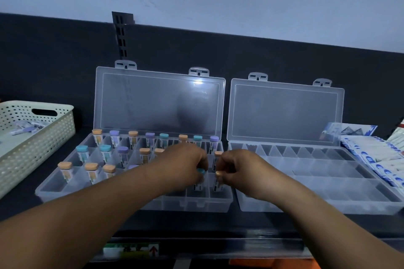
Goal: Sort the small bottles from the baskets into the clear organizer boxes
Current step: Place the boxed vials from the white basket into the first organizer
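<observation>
The left hand (185, 164) is pinching a small clear bottle with a teal cap (199, 183) by its top. The right hand (236, 166) is curling its fingers round the top of a second small labelled bottle (217, 186), whose cap is hidden. Both bottles are standing in neighbouring compartments at the front right corner of the left clear plastic organizer box (54, 192).

The hands are working almost touching, so a knuckle could be knocking the other bottle, or the orange-capped bottle (218, 153) just behind. The compartments look wider than the bottles, so one let go off-upright may be tipping against a divider. The left forearm is crossing low over the front row, and dragging it back carelessly risks sweeping the orange-capped bottles there.

The raised clear lid (159, 102) is closing off the back edge, so the free way out is toward the bench's (21, 209) front edge. The right clear organizer box (328, 201), just beside, is showing bare compartments. The cream perforated plastic basket (32, 148), at the bench's left edge, is holding lilac-capped bottles (28, 125). Blue-and-white packets (371, 155) are crowding the right edge.
</observation>
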{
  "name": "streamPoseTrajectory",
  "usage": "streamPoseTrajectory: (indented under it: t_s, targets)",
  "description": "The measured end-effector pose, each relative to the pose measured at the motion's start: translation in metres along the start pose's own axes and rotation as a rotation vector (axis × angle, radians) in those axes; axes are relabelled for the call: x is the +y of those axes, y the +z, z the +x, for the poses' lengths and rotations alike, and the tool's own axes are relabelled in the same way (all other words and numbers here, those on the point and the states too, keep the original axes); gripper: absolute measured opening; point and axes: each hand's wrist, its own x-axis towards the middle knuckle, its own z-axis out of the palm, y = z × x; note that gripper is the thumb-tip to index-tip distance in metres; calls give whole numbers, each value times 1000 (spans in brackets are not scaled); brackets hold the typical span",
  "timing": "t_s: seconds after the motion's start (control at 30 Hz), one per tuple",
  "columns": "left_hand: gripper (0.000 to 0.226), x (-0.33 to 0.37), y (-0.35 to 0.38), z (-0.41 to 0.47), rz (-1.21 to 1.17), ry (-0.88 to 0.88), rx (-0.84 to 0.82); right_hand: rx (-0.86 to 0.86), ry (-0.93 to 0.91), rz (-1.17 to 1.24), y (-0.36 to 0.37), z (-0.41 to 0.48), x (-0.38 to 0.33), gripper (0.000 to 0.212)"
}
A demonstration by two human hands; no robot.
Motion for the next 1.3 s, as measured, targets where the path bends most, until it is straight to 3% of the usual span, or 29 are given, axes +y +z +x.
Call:
streamPoseTrajectory:
  t_s: [0.2, 0.4, 0.53, 0.63, 0.9, 1.3]
  targets:
    - [30, 0, 1, 0, 32, 10, 2, 14, 7, -44, -1, 0, 0, 3]
    - [39, -4, -3, -2, 18, 17, 26, 57, 7, -96, -12, -4, -10, 16]
    - [31, -10, -18, -10, -39, 16, 132, 103, -60, -105, -20, -2, -26, 11]
    - [31, -24, -37, -19, -41, -19, 234, 118, -97, -194, -25, 7, -46, 21]
    - [58, -108, -97, -74, 212, -181, 466, 80, -329, -391, -12, 56, -132, 64]
    - [66, -279, -156, -173, 284, -482, 391, -18, -462, -419, 74, 154, -290, 72]
